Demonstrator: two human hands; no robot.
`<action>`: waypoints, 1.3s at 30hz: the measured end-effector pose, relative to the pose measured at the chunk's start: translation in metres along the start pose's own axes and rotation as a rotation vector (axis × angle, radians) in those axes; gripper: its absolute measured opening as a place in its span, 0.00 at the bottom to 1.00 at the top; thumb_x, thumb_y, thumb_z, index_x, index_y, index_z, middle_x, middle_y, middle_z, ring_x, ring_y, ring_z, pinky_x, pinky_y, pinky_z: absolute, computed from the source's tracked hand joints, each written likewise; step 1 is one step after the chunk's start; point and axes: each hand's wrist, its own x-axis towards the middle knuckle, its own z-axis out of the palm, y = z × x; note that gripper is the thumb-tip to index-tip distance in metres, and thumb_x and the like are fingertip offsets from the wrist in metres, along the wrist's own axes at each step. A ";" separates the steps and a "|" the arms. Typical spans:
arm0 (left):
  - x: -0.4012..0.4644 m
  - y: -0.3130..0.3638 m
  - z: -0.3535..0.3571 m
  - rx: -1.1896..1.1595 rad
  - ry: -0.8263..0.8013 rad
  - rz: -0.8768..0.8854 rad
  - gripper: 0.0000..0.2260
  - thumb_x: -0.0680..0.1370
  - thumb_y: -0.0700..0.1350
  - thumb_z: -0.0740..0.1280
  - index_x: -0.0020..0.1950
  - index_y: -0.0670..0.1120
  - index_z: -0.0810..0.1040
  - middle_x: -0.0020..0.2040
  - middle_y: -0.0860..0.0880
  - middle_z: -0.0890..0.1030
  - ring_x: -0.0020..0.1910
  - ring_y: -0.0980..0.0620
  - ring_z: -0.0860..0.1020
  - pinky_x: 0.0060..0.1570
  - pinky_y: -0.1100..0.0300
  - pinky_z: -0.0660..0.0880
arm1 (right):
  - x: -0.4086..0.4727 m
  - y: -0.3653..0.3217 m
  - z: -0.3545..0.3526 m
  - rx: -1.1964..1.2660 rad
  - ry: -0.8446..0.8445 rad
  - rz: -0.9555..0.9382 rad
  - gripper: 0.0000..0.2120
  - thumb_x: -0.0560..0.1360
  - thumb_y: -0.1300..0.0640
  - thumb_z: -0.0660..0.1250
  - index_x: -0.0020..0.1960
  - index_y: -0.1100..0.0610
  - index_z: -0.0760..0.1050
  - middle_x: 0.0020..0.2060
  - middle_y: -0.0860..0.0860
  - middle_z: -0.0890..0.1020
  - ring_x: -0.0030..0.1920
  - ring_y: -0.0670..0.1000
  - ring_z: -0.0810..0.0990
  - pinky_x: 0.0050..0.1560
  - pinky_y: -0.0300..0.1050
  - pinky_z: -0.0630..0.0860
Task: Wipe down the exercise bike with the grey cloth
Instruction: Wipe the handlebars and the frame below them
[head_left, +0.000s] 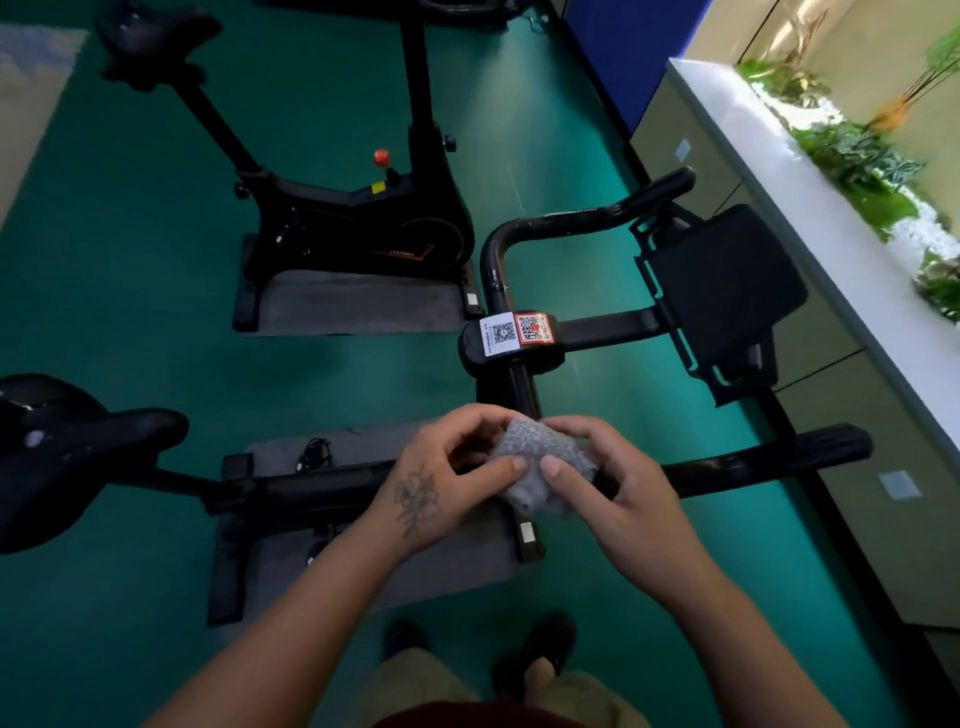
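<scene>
Both hands hold the cloth (545, 462) bunched between them, in the air above the bike (519, 338) near the handlebar stem. The left hand (441, 478) curls round its left side, thumb pressed on the front; the right hand (602, 478) pinches the other side, thumb likewise on top. The cloth does not seem to touch the frame yet — it looks to be getting folded or gathered into a pad.

The step in hand, as I judge it, is readying the cloth before wiping. Doing it well means folding it into a flat, firm pad with a clean face outward, so one hand can press it evenly. Then the nearest sensible start is the handlebar (571, 218) and the clamp with the QR stickers (519, 330), working along each bar to its end and round the underside. The stickers want a light pass so their edges do not lift. The screen holder (727, 291) and the saddle (78, 441) remain to be done — little of the task looks finished.
</scene>
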 end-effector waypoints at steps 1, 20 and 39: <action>0.001 -0.002 0.001 -0.007 0.017 -0.006 0.15 0.75 0.50 0.76 0.60 0.49 0.84 0.55 0.48 0.87 0.56 0.46 0.85 0.58 0.49 0.82 | 0.000 0.001 -0.002 0.003 0.012 0.001 0.13 0.81 0.49 0.71 0.65 0.42 0.77 0.53 0.42 0.87 0.54 0.47 0.86 0.57 0.57 0.82; 0.033 -0.036 0.053 -0.045 0.601 -0.140 0.14 0.77 0.55 0.77 0.54 0.55 0.75 0.53 0.46 0.84 0.49 0.53 0.83 0.48 0.57 0.80 | -0.020 0.033 -0.141 -0.212 0.293 -0.238 0.17 0.77 0.63 0.73 0.64 0.55 0.78 0.53 0.46 0.87 0.50 0.50 0.86 0.56 0.43 0.81; 0.046 -0.024 0.059 -0.236 0.717 -0.176 0.04 0.81 0.42 0.75 0.49 0.49 0.81 0.47 0.46 0.86 0.42 0.52 0.84 0.37 0.57 0.81 | 0.012 0.069 -0.184 -0.498 0.299 -0.186 0.25 0.75 0.37 0.65 0.68 0.47 0.75 0.57 0.41 0.81 0.62 0.49 0.76 0.64 0.61 0.74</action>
